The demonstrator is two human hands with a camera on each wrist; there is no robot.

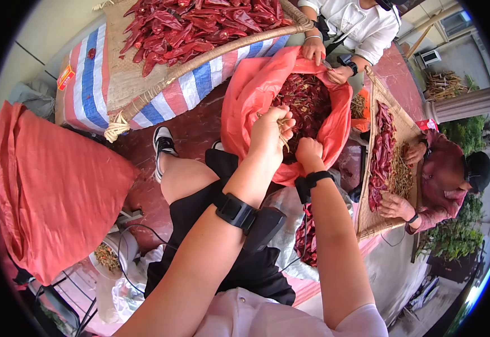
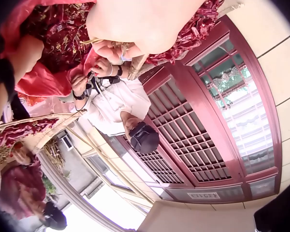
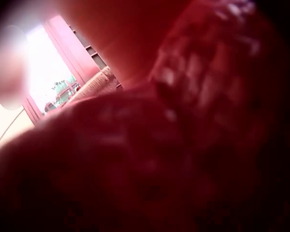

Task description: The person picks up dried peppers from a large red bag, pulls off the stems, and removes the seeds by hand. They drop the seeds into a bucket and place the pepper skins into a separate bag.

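Note:
Over the near left part of an open red sack (image 1: 245, 90), my left hand (image 1: 270, 132) curls its fingers round a small bunch of dry stems (image 1: 284, 135). In the left wrist view the same hand (image 2: 140, 24) shows large, with stem ends (image 2: 89, 42) poking out. The sack holds dark red dried chilies (image 1: 309, 101) mixed with stems. My right hand (image 1: 309, 150) reaches down at the sack's near side, knuckles up; its fingers are hidden. Blurred dark red chilies (image 3: 198, 72) fill much of the right wrist view.
A woven tray (image 1: 116, 84) heaped with chilies lies on a striped cover at the upper left. Across the sack, a person in white (image 1: 352, 25) has both hands at its rim. Another person (image 1: 444, 180) works at a tray on the right. A full red sack (image 1: 54, 191) stands left.

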